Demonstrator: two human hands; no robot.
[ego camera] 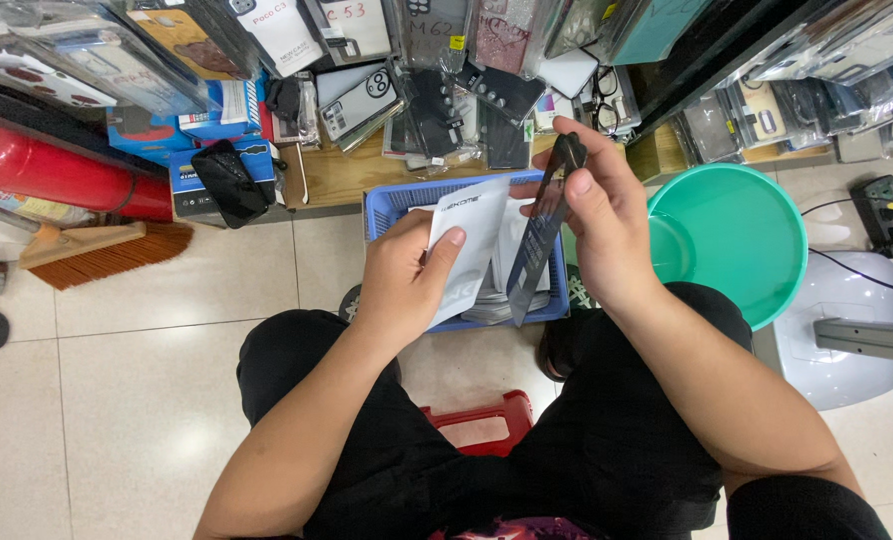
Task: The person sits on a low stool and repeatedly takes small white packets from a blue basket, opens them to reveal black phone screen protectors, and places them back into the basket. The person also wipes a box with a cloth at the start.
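While the left hand [407, 275] pinches a white packet [470, 240], the right hand [599, 225] grips a dark strip [545, 235].

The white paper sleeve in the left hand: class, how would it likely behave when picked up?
The white paper sleeve probably feels light and thin: the left hand holds it by thumb and fingers alone. It looks flat, so likely bendable rather than rigid. Its smooth face may be slightly slippery.

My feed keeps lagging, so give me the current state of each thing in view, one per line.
White paper sleeve: held in left hand, opened.
Dark glossy flat strip: pinched in right hand, hanging down.
Blue plastic basket: on floor, holding packets.
Teal plastic basin: upright, looks empty.
Red plastic stool: under the person.
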